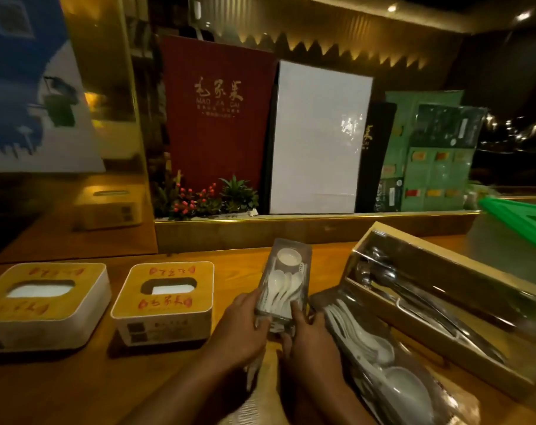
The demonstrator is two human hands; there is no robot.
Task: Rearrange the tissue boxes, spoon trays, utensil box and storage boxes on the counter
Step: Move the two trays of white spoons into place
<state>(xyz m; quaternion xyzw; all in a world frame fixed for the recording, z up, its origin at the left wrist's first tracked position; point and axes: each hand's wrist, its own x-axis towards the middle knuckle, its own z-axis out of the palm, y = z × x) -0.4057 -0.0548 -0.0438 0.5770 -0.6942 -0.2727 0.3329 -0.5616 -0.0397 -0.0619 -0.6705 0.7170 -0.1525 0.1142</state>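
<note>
Both hands grip the near end of a clear spoon tray (286,280) holding white spoons and a small white cup, in the middle of the wooden counter (236,271). My left hand (242,329) clasps its left side and my right hand (309,335) its right side. Two square tissue boxes stand to the left, one (43,305) at the far left and one (165,302) beside it. A second clear spoon tray (383,357) lies angled at the right. Behind it sits a long wooden utensil box (444,296) with metal cutlery under a clear lid.
A raised ledge (291,222) runs behind the counter with a red menu board (217,111), a white panel (318,139), green menus (435,161) and a small flower planter (205,197). A green object (521,216) lies at the far right. A third tissue box (110,207) shows at back left.
</note>
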